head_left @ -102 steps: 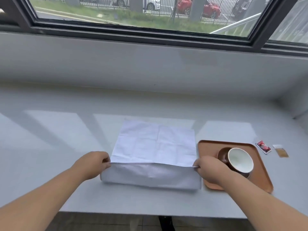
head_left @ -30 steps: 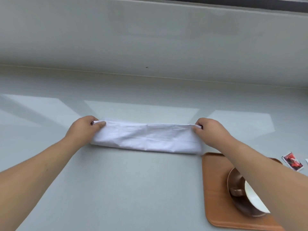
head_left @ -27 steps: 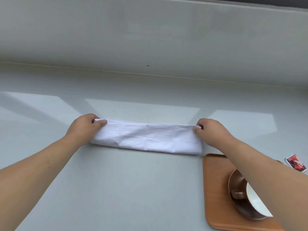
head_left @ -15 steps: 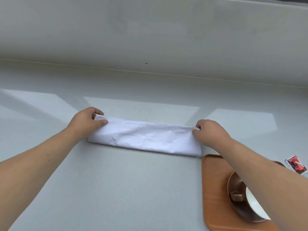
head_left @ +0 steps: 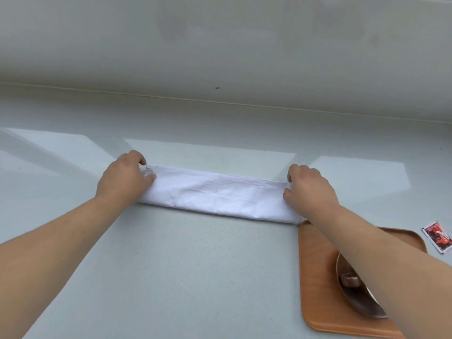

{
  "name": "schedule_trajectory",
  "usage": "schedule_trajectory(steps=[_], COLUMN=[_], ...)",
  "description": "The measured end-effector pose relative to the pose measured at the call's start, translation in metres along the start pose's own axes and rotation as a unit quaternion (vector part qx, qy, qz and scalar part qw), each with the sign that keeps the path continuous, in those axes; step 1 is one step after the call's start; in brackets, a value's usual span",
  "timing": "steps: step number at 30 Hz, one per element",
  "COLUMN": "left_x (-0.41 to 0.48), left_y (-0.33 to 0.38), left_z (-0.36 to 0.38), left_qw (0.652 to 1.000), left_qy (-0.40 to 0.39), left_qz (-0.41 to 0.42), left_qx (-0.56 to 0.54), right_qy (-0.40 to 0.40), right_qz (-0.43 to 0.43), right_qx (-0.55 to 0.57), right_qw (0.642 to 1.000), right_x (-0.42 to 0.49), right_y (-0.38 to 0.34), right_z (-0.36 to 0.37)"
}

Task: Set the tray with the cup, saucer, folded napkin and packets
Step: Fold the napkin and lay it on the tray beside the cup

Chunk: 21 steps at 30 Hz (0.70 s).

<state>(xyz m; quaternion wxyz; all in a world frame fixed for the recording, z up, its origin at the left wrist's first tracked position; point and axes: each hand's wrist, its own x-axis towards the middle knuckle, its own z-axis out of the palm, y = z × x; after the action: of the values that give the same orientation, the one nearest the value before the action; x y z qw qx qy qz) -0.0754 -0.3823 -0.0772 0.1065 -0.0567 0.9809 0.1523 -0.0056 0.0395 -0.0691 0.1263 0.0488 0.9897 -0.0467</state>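
A white napkin (head_left: 220,195) lies on the pale counter, folded into a long narrow strip. My left hand (head_left: 124,178) pinches its left end and my right hand (head_left: 309,189) holds its right end down. Near the strip's right end begins an orange-brown tray (head_left: 315,272) at the lower right. On it stand a brown cup (head_left: 352,281) and its saucer (head_left: 362,308), mostly hidden by my right forearm. A red packet (head_left: 437,237) lies on the counter right of the tray.
The counter (head_left: 195,277) meets a low grey wall (head_left: 220,57) along its back. Sunlit patches cross the counter behind the napkin. The tray's right part runs out of view under my arm.
The napkin was a wide sheet with its near edge lifted; it is now a narrow strip. Over the last second both hands barely shifted, pressing the ends flat.
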Motion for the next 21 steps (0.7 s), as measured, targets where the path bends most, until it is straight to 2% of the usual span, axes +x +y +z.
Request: schedule_trajectory(steps=[3, 5, 8, 11, 15, 19, 21], left_x=[-0.027, -0.043, -0.049, -0.050, -0.071, -0.102, -0.109], left_y=[-0.006, -0.016, -0.025, -0.025, -0.031, -0.053, -0.059], left_z=[0.004, 0.004, -0.001, -0.005, -0.009, -0.012, -0.015], left_qw=[0.983, 0.971, 0.955, 0.932, 0.941, 0.964, 0.974], left_qy=[-0.033, -0.065, -0.062, -0.003, -0.020, -0.093, -0.114], left_qz=[0.170, 0.213, 0.257, 0.325, 0.292, 0.218, 0.173], left_qx=[0.055, 0.090, 0.134, 0.160, 0.169, 0.121, 0.095], right_qy=[0.016, -0.012, -0.040, 0.000, -0.024, -0.074, -0.098], right_qz=[-0.133, -0.191, -0.203, -0.185, -0.171, -0.205, -0.190], right_qx=[-0.038, -0.076, -0.104, -0.109, -0.115, -0.052, -0.011], right_qw=[0.990, 0.979, 0.973, 0.977, 0.978, 0.975, 0.977], right_x=[-0.027, -0.045, -0.060, -0.061, -0.070, -0.095, -0.101], right_y=[-0.010, -0.011, -0.009, -0.010, -0.015, -0.023, -0.026], right_z=[0.004, 0.011, 0.020, 0.021, 0.016, 0.010, 0.007])
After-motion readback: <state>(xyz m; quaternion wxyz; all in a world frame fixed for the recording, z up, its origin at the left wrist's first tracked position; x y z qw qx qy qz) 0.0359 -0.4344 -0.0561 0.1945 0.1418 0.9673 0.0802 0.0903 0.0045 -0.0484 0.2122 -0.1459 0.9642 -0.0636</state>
